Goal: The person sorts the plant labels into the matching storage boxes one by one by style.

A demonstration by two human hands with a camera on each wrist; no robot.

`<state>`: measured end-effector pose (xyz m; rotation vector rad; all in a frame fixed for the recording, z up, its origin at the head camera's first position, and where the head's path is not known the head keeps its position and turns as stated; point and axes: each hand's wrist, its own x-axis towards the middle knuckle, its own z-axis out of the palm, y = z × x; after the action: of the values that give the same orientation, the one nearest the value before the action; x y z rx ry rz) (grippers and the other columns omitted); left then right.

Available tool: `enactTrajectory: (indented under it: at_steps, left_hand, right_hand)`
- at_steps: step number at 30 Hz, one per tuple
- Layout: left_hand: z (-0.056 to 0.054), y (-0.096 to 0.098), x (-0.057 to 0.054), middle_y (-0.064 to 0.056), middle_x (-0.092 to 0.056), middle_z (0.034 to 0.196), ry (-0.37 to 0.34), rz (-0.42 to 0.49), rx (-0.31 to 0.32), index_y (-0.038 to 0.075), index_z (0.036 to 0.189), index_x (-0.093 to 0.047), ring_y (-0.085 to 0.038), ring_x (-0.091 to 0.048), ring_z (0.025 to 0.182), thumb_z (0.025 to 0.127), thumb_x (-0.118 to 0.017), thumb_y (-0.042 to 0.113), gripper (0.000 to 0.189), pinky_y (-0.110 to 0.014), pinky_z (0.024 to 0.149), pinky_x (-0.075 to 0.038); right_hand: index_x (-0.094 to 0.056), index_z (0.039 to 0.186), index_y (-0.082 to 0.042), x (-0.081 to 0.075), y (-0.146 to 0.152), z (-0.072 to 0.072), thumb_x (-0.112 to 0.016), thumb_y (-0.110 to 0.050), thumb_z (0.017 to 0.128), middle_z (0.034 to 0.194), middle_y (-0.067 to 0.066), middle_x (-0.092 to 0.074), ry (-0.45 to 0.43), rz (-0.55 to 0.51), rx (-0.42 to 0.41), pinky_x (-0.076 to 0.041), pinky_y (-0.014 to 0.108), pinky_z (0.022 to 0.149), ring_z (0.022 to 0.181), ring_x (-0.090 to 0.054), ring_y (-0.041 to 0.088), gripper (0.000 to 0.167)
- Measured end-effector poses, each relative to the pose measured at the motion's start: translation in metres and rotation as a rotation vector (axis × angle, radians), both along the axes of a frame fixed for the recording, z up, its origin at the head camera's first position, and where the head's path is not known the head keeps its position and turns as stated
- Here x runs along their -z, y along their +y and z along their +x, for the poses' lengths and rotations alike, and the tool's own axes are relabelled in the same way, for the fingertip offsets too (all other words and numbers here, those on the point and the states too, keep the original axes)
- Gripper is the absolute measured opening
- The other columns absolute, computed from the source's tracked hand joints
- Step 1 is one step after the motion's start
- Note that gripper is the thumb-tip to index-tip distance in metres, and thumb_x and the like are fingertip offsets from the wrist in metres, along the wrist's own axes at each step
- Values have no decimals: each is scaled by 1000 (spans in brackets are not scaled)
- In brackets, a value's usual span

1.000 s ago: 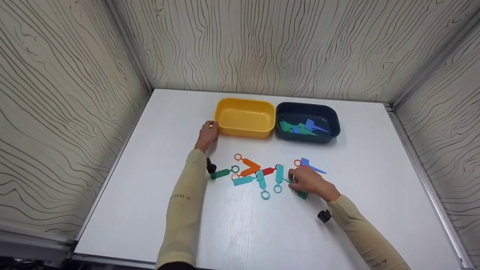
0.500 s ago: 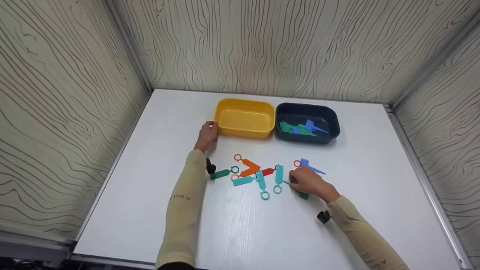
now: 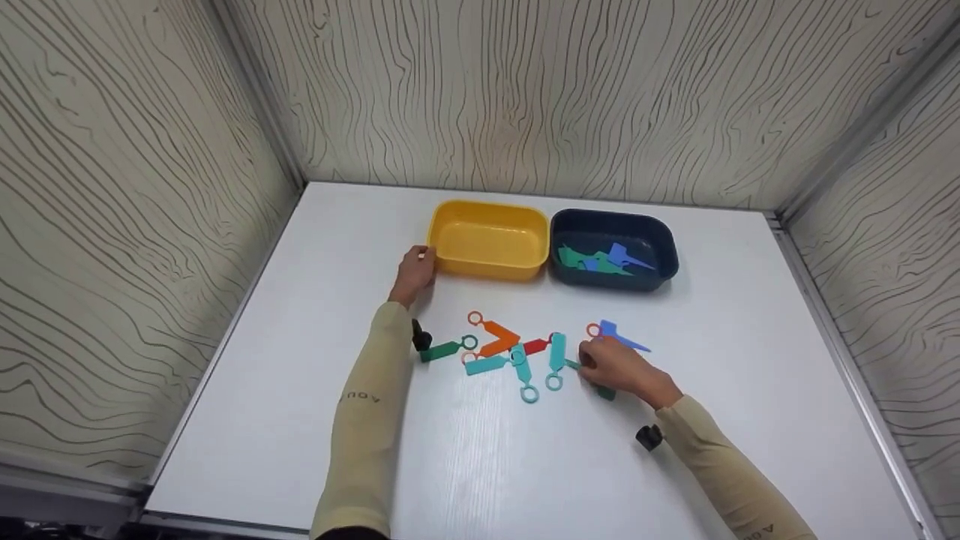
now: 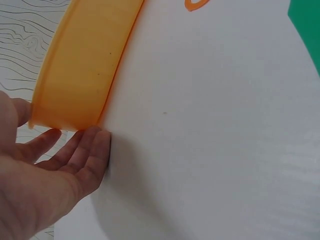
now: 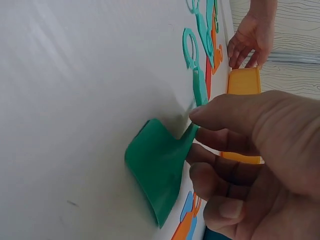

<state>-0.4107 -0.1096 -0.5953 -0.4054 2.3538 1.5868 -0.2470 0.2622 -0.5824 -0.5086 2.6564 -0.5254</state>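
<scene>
My right hand pinches a green T-shaped plant label by its narrow stem between thumb and fingers, low over the table. Its wide head hangs below the fingers in the right wrist view. Just left of it lies a turquoise ring tag; behind the hand are a blue T-shaped label and an orange ring tag, partly hidden. My left hand holds the near left corner of the yellow bin, fingertips against the outer wall and thumb at the rim.
Right of the yellow bin stands a dark blue bin with several green and blue labels inside. Between the arms lie orange tags, a red tag, more turquoise tags and a dark green tag. Patterned panels surround the white table.
The head view has tilted slightly, moving the scene a little down. My right hand keeps its pinch on the green label and my left hand stays at the yellow bin.
</scene>
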Motion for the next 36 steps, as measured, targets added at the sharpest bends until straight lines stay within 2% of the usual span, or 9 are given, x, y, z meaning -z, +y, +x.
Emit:
enactTrajectory:
  at_steps: [8, 16, 21, 29, 36]
  left_hand:
    - [2, 0, 1, -5, -57, 118, -1, 14, -1, 14, 144, -41, -16, -57, 101, 103, -38, 47, 52, -30, 85, -48]
    - [3, 1, 1, -5, -57, 119, 2, 15, -2, 14, 145, -40, -16, -56, 101, 103, -37, 48, 54, -30, 85, -48]
    - [3, 1, 0, -4, -56, 121, -12, 9, -6, 15, 145, -39, -16, -56, 103, 103, -36, 49, 54, -31, 88, -47]
    - [3, 0, -2, -7, -57, 122, 23, 17, 3, 12, 144, -41, -17, -56, 105, 103, -37, 46, 53, -32, 88, -48]
    - [2, -1, 0, -8, -55, 120, 50, 12, 16, 12, 142, -42, -16, -57, 95, 103, -38, 46, 51, -28, 79, -48]
  right_hand:
    - [-63, 95, -10, -11, 6, -6, -65, -20, 90, 80, 0, -57, 24, -11, 5, -43, 29, 66, 72, -50, 15, 11]
    - [-65, 100, -9, -31, 13, -22, -64, -22, 91, 85, 3, -62, 52, -21, 37, -47, 31, 67, 73, -52, 16, 15]
    - [-66, 101, -10, -44, 19, -37, -65, -26, 92, 90, 4, -65, 54, -43, 55, -51, 32, 72, 75, -55, 17, 18]
    - [-67, 99, -6, -65, 31, -63, -64, -20, 91, 91, 9, -67, 186, -81, 31, -54, 35, 71, 75, -58, 18, 16]
    - [-67, 97, -4, -83, 38, -88, -64, -19, 90, 87, 10, -68, 257, -95, 39, -53, 40, 73, 74, -60, 19, 17]
